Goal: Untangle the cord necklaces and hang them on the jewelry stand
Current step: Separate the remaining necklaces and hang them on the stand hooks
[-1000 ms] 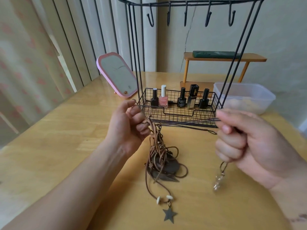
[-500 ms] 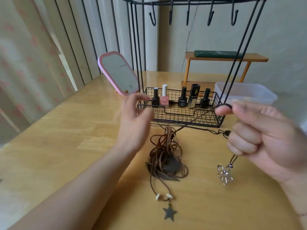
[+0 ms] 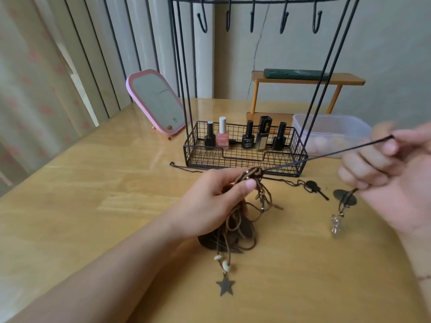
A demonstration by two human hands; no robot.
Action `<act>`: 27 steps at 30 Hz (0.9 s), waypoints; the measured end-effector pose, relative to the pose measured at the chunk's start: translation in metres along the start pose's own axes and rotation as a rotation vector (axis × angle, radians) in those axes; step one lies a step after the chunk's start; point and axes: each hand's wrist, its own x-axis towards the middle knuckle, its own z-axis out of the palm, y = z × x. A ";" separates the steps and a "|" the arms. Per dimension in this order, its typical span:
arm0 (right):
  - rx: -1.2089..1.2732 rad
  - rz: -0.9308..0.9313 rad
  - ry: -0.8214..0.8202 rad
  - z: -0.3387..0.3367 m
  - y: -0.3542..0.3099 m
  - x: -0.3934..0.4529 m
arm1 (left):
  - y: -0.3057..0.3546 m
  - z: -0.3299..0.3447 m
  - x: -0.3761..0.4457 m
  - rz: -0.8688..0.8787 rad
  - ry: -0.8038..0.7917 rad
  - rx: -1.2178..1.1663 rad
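Two hands pull one dark cord out of a knot of necklaces, near the jewelry stand.

The left hand (image 3: 211, 203) curls its fingers and thumb round the bundle of brown cord necklaces (image 3: 235, 220), pinching it at the top knot, while the rest of the tangle hangs to the table (image 3: 93, 206) with a star pendant (image 3: 225, 286) lying nearest me. The right hand (image 3: 384, 180) pinches a thin dark cord (image 3: 331, 154) between thumb and forefinger, drawn taut from the knot up to the right; a clear pendant (image 3: 335, 226) dangles under that hand. Just beyond the knot stands the black wire jewelry stand (image 3: 245, 157), its hooks (image 3: 253, 18) bare, nail polish bottles (image 3: 222, 134) in its basket. A guitar pendant (image 3: 315, 188) lies right of the knot. Far left leans a pink mirror (image 3: 155, 101); far right sits a plastic box (image 3: 331, 134).
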 end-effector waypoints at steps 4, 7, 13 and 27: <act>-0.595 -0.031 0.118 0.027 0.012 -0.006 | 0.000 -0.001 0.000 -0.046 0.026 0.015; -1.140 0.029 0.039 0.036 0.025 -0.004 | 0.002 -0.002 0.000 -0.013 0.000 -0.088; -1.621 -0.212 0.168 0.049 0.041 -0.005 | 0.005 -0.003 0.002 -0.009 -0.033 -0.314; -1.029 -0.218 0.011 0.075 0.072 -0.009 | 0.004 -0.003 0.004 0.035 -0.074 -0.655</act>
